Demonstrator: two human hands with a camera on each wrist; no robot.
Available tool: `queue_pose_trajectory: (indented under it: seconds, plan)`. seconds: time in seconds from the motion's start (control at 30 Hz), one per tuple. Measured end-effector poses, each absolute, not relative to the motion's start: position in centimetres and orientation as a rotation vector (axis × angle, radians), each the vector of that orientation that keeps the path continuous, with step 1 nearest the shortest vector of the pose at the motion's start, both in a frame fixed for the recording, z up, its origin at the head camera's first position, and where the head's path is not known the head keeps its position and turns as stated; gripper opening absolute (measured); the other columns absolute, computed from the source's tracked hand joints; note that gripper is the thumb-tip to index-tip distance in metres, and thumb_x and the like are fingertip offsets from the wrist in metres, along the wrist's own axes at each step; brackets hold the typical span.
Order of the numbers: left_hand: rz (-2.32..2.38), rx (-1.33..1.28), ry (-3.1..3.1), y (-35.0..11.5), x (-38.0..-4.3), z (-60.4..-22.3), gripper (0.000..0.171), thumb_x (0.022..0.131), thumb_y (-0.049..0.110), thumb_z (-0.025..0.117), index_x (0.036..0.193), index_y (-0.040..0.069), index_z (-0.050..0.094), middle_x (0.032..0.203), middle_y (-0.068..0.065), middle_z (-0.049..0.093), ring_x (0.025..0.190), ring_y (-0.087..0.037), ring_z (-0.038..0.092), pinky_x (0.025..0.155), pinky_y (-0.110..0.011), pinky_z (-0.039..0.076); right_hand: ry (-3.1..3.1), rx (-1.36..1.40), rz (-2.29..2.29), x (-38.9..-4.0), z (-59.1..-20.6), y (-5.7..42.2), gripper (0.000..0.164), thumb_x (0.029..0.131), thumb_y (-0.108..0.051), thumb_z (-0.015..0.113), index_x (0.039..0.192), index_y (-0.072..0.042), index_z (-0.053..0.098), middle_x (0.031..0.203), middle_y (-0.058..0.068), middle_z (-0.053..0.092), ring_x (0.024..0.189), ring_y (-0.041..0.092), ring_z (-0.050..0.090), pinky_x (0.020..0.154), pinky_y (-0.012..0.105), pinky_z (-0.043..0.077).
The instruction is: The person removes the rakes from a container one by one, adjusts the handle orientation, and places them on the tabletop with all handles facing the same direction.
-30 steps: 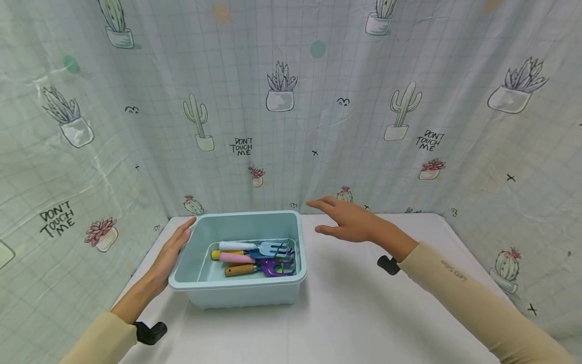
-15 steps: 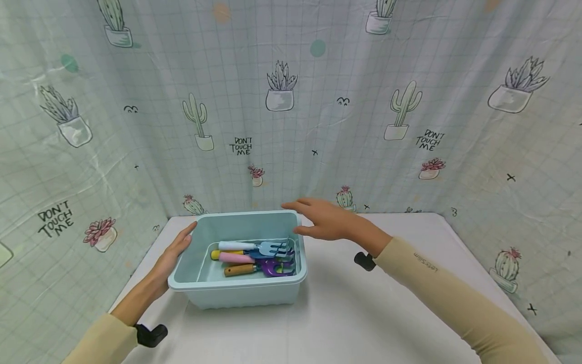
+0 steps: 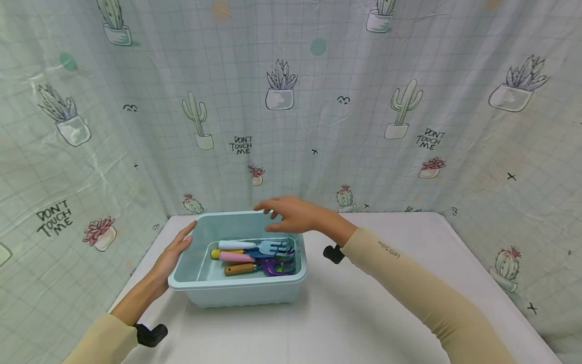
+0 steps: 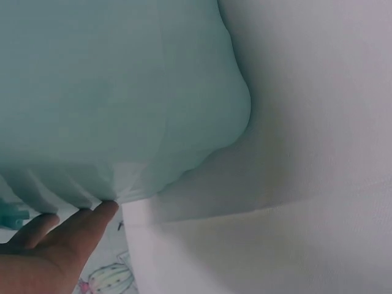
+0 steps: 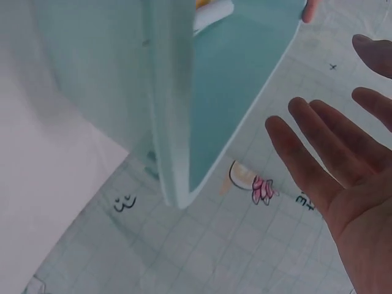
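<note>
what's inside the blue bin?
A light blue fork lies on top; a yellow handle, a pink handle, a wooden handle and a purple tool head show too. Whatever lies beneath them is covered, so the full tool count can't be told.

From here I see a curtained booth, the wider room hidden. Cactus-print cloth (image 3: 318,101) surrounds a white bench (image 3: 345,308) on three sides.

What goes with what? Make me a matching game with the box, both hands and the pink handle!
Things:
1. left hand
2. right hand
3. box
4. pink handle

Places:
A. standing on the white table
B. lying inside the box
C. at the box's left side
D. up above the box, holding nothing

Right pairs: 1-C, 2-D, 3-A, 4-B
</note>
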State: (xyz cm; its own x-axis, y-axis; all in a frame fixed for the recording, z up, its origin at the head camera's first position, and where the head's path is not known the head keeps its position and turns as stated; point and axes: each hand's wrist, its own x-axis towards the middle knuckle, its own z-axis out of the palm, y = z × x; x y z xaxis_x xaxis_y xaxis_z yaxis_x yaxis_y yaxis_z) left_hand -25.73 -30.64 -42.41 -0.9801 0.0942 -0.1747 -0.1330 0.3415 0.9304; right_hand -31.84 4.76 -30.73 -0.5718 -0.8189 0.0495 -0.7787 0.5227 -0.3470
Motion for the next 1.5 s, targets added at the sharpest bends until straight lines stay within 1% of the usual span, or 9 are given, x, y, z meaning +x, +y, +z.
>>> queue_pose_trajectory:
  seconds: [0.23,0.47,0.63,0.77,0.83,1.03,1.23,1.37,1.5]
  plan:
    - [1.705,-0.057,2.398,-30.5,-25.7,-42.3,0.061,0.112,0.049,0.024,0.166,0.040,-0.002,0.176,-0.005,-0.012,0.160,-0.047,0.000,0.122,-0.070,0.019,2.568,-1.368,-0.553,-32.6,-31.2,2.3,0.054,0.100,-0.027,0.070,0.149,-0.018,0.052,0.138,0.007,0.067,0.118,0.019,0.071,0.104,0.037,0.055]
    - [1.693,-0.070,2.404,-30.6,-25.6,-42.3,0.060,0.112,0.048,0.025,0.166,0.041,-0.002,0.176,-0.004,-0.012,0.161,-0.046,-0.001,0.123,-0.071,0.017,2.512,-1.285,-0.613,-33.4,-31.9,0.2,0.043,0.101,-0.025,0.068,0.142,-0.015,0.059,0.134,0.008,0.070,0.120,0.021,0.071,0.101,0.033,0.056]
    - [1.702,-0.052,2.402,-30.6,-25.6,-42.2,0.061,0.112,0.048,0.026,0.166,0.039,-0.002,0.176,-0.004,-0.013,0.161,-0.046,-0.002,0.123,-0.072,0.016,2.478,-1.203,-0.645,-34.1,-32.4,-0.9,0.042,0.100,-0.025,0.069,0.140,-0.014,0.062,0.133,0.009,0.070,0.119,0.023,0.070,0.092,0.030,0.059]
    - [1.708,-0.052,2.397,-30.6,-25.6,-42.2,0.061,0.113,0.047,0.026,0.166,0.039,-0.001,0.176,-0.003,-0.013,0.161,-0.045,-0.002,0.123,-0.071,0.015,2.419,-1.135,-0.740,-35.1,-33.6,-1.6,0.043,0.099,-0.023,0.072,0.139,-0.013,0.063,0.133,0.013,0.071,0.116,0.024,0.071,0.084,0.035,0.063]
    - [1.709,-0.057,2.395,-30.6,-25.6,-42.2,0.060,0.113,0.046,0.026,0.166,0.039,-0.001,0.175,-0.003,-0.013,0.161,-0.045,-0.003,0.123,-0.071,0.015,2.402,-1.130,-0.763,-35.6,-34.4,-2.0,0.044,0.098,-0.023,0.073,0.139,-0.012,0.064,0.133,0.013,0.071,0.116,0.023,0.071,0.087,0.035,0.062]
    - [1.703,-0.065,2.395,-30.6,-25.8,-42.3,0.060,0.113,0.046,0.026,0.166,0.040,-0.001,0.176,-0.003,-0.013,0.161,-0.045,-0.002,0.123,-0.071,0.016,2.383,-1.132,-0.730,-36.4,-36.4,-3.0,0.045,0.097,-0.022,0.074,0.140,-0.015,0.065,0.134,0.010,0.071,0.126,0.022,0.066,0.104,0.035,0.054]
    - [1.695,-0.068,2.406,-30.7,-25.8,-42.4,0.060,0.112,0.047,0.026,0.166,0.041,-0.001,0.176,-0.003,-0.013,0.161,-0.046,-0.002,0.122,-0.072,0.016,2.358,-1.079,-0.742,-36.7,-37.9,-4.1,0.048,0.096,-0.021,0.074,0.142,-0.013,0.063,0.138,0.014,0.068,0.127,0.023,0.065,0.104,0.036,0.054]
    - [1.694,-0.059,2.411,-30.6,-25.7,-42.4,0.060,0.113,0.047,0.026,0.166,0.040,-0.001,0.176,-0.004,-0.012,0.161,-0.046,-0.001,0.122,-0.072,0.018,2.356,-1.056,-0.731,-36.8,-38.5,-4.8,0.049,0.096,-0.019,0.074,0.143,-0.012,0.061,0.138,0.012,0.069,0.128,0.023,0.065,0.104,0.035,0.054]
    - [1.692,-0.048,2.414,-30.6,-25.7,-42.3,0.060,0.113,0.046,0.026,0.166,0.039,-0.001,0.176,-0.004,-0.012,0.161,-0.047,-0.001,0.121,-0.073,0.018,2.368,-1.050,-0.712,-36.9,-39.0,-5.3,0.046,0.097,-0.020,0.073,0.141,-0.012,0.064,0.135,0.010,0.070,0.126,0.022,0.066,0.102,0.033,0.055]
